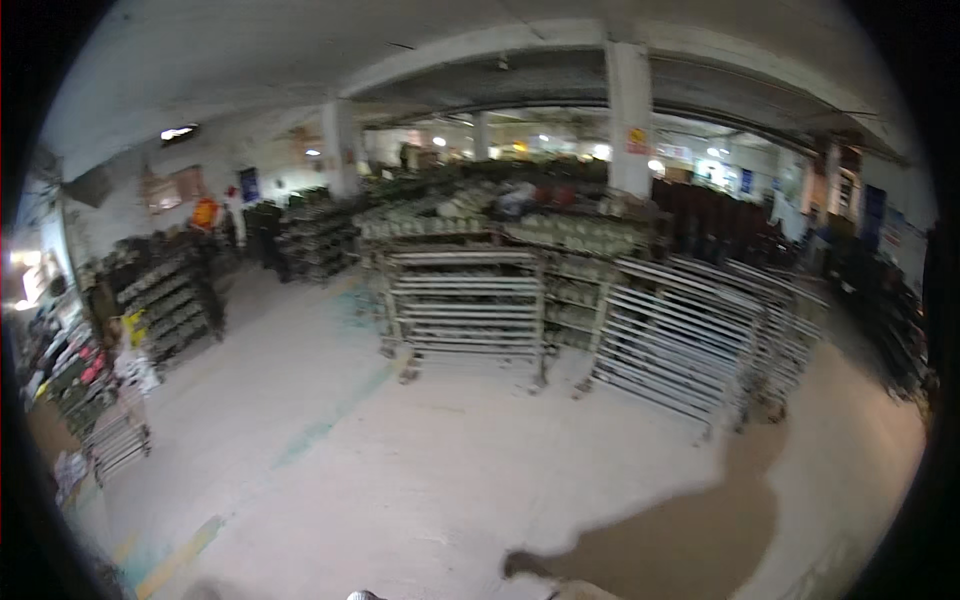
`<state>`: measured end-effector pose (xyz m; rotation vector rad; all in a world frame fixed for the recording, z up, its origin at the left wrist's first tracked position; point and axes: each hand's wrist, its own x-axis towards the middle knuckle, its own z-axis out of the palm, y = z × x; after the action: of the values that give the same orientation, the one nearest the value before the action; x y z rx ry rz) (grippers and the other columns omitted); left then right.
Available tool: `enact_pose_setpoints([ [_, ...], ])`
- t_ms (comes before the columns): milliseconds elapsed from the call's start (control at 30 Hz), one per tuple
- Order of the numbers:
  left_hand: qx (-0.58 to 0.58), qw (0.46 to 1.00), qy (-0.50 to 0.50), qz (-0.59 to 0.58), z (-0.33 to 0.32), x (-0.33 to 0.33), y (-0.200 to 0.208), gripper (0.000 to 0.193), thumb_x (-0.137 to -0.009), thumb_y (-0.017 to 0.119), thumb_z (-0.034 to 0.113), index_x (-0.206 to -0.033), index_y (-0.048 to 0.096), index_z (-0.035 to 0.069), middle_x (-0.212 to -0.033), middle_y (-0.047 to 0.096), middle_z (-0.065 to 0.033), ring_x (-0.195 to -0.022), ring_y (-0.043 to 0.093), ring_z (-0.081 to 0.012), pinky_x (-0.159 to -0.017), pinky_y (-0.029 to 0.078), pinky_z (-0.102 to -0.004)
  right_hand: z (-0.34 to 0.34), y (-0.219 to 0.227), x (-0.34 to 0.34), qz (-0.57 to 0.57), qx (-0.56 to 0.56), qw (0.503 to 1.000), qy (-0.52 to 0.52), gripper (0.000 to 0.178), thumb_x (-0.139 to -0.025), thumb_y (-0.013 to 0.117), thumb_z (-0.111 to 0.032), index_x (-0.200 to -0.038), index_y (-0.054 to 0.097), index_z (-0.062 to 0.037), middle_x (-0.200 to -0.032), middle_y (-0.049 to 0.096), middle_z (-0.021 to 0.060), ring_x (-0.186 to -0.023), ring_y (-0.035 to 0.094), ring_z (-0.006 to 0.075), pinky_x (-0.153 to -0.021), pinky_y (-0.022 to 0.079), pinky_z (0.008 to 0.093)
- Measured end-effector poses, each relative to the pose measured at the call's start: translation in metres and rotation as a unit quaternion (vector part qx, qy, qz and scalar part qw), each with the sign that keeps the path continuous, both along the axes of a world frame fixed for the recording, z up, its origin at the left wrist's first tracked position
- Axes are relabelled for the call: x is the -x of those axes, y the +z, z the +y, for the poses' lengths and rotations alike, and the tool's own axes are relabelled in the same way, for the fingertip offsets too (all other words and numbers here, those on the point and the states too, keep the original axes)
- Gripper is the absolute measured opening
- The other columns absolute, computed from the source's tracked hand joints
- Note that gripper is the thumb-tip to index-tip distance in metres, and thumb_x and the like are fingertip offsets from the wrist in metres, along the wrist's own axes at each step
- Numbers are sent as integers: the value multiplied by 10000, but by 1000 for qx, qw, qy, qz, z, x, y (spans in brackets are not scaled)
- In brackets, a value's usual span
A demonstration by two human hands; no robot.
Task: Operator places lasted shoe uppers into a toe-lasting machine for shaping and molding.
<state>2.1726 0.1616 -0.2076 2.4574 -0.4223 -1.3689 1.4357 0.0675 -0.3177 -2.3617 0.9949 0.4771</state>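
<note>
Neither of my hands can be made out. At the lower edge a small pale tip [366,596] pokes in, and further right a beige sliver [582,591] shows; I cannot tell what either is. Ahead of me stands a metal rack [465,308] of level bars on casters. Right of it, a second barred rack [675,340] is set at an angle, with more barred racks [790,335] close behind.
Pale floor [400,490] lies before me, crossed by worn green and yellow lines [335,415]. A person's shadow [690,530] falls at the lower right. Loaded shelves [165,300] line the left side. Behind the racks are rows of stacked goods [570,235] and a white pillar [628,130].
</note>
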Motion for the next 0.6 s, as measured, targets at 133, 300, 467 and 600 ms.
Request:
enact_pose_setpoints([
  [133,65,932,-204,-293,34,-28,-4,389,-987,684,398,-839,775,50,-717,727,-104,-573,666,-240,-588,569,-450,-119,-12,-149,-49,72,996,30,207,-886,678,-271,-1021,731,-122,-990,724,99,-961,669,319,-824,554,483],
  [300,65,979,-18,-193,5,-104,-37,330,-975,696,363,-879,784,60,-731,734,-111,-590,677,-240,-582,580,-446,-396,-66,-279,-70,176,979,80,216,-922,688,-287,-871,730,-81,-786,708,78,-764,657,291,-691,538,491],
  [467,52,991,98,-76,-46,-216,-72,275,-963,709,329,-919,793,71,-745,741,-117,-606,687,-241,-575,590,-442,-483,-17,-509,-111,-123,954,-250,345,-971,640,-385,-1072,771,-82,-1101,770,147,-1001,684,385,-895,532,538],
  [600,50,983,164,60,-100,-294,-94,237,-954,718,302,-951,800,79,-756,747,-123,-619,696,-242,-570,599,-439,-542,-31,-621,1,-85,995,-47,364,-983,652,-375,-1147,762,-69,-1157,762,143,-1061,696,324,-946,536,469],
])
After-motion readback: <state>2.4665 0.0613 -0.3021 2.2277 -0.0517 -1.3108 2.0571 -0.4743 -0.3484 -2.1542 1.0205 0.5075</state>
